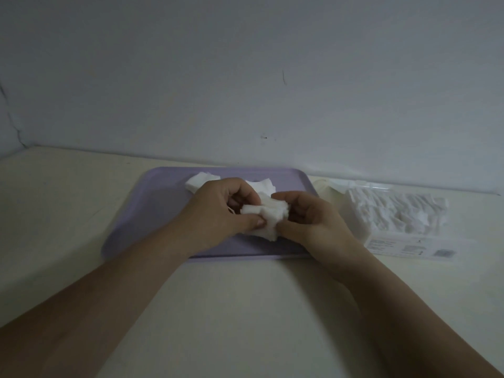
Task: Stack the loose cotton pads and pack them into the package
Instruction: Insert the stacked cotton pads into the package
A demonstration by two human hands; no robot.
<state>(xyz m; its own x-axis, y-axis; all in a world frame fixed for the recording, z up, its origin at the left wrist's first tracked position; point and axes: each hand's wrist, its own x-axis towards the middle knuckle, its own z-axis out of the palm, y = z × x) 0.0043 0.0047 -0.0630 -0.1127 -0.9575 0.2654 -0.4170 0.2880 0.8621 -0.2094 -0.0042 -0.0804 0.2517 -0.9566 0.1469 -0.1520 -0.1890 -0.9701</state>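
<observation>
Pale table (245, 309). On it, lilac tray (141, 214); just right of the tray, clear package (395, 214), partly filled with pads. Over the tray, left hand (218, 214) and right hand (313, 222), fingers curled, pinching a stack (268, 214) from both sides. Behind, at the tray's far edge, loose pads (200, 181).

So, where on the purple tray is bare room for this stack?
The left half of the tray, between its rim and the left hand, is bare. Crowded: the far edge with loose pads, and near the right hand.
</observation>
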